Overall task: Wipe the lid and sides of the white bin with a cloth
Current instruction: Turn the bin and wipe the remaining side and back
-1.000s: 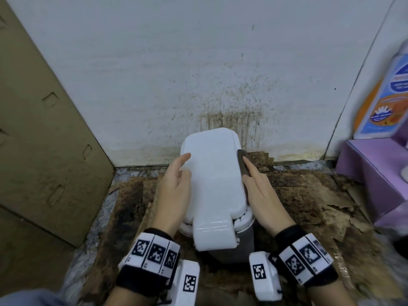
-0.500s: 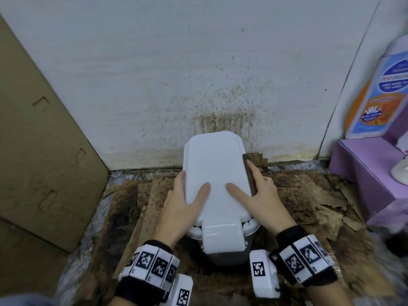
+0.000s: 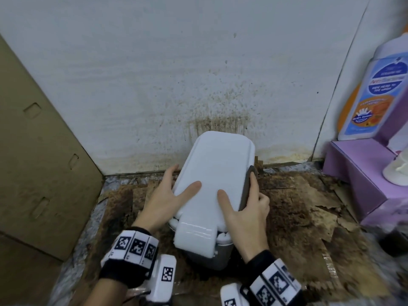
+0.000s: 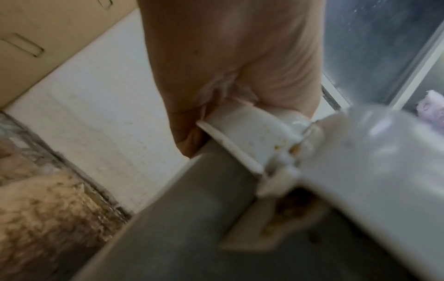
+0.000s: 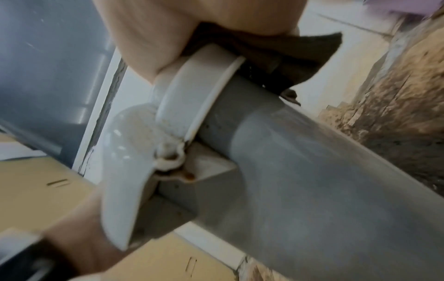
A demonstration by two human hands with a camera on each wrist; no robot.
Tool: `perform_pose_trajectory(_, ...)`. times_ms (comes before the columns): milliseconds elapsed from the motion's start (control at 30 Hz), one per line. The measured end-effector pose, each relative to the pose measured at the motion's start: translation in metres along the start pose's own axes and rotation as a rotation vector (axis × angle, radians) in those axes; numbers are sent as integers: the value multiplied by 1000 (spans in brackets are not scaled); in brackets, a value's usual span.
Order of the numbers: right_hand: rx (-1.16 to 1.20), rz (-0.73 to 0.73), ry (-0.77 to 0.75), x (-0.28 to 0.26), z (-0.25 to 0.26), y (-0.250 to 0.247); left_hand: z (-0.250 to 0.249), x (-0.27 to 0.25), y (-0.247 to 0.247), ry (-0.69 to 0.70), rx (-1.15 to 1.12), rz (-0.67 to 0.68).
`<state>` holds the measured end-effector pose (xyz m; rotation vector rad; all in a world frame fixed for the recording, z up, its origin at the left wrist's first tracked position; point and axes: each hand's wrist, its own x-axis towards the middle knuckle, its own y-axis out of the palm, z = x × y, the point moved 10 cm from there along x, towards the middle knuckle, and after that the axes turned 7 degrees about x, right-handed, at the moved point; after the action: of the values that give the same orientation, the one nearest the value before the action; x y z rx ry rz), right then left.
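Observation:
The bin stands on the floor by the wall, with a white lid [image 3: 212,171] and a grey body [image 3: 207,257]. My left hand [image 3: 170,195] grips the lid's left edge, thumb on top and fingers down the side. My right hand [image 3: 247,208] holds a dark cloth [image 3: 248,186] against the lid's right side, thumb lying on top. The left wrist view shows the palm [image 4: 228,57] over the lid rim [image 4: 245,133] above the grey body [image 4: 192,218]. The right wrist view has the cloth [image 5: 288,57] pinched between my right hand [image 5: 168,28] and the rim [image 5: 192,85].
A tall cardboard box [image 3: 33,151] stands on the left. The white wall [image 3: 198,74] behind the bin is stained brown. On the right, a purple box [image 3: 357,173] carries a large bottle [image 3: 375,91]. Torn, dirty cardboard [image 3: 309,206] covers the floor.
Both thumbs have come up onto the lid's top and the hands have slid toward its near end. The bin now sits turned a little, its far end pointing right.

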<state>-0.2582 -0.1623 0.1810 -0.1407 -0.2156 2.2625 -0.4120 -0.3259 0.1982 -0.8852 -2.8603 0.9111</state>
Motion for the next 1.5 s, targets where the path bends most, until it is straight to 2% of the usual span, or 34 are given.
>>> perform_pose_trajectory(133, -4, -3, -31, -9, 0, 18, 5, 8, -10, -34, 31, 22)
perform_pose_trajectory(300, -19, 56, -28, 4, 0, 33, 18, 9, -15, -74, -2, -30)
perform_pose_trajectory(633, 12, 258, 60, 82, 1, 32, 40, -12, -18, -181, 129, -170)
perform_pose_trajectory(767, -21, 295, 77, 107, 10, 28, 43, -28, -15, -249, 158, -220)
perform_pose_trajectory(967, -111, 319, 26, 147, 15, 26, 44, -40, -9, -341, 142, -264)
perform_pose_trajectory(1067, -64, 346, -9, 158, 10, 29, 43, -40, -11, -318, 109, -256)
perform_pose_trajectory(1300, 80, 269, -88, 149, 17, 19, 55, -26, -12, -246, 38, -152)
perform_pose_trajectory(1400, 118, 147, -100, 135, 17, 6, 38, -23, -23, -210, 11, -145)
perform_pose_trajectory(1500, 148, -46, -83, 111, 8, -13, 26, -13, -37, -168, -2, -136)
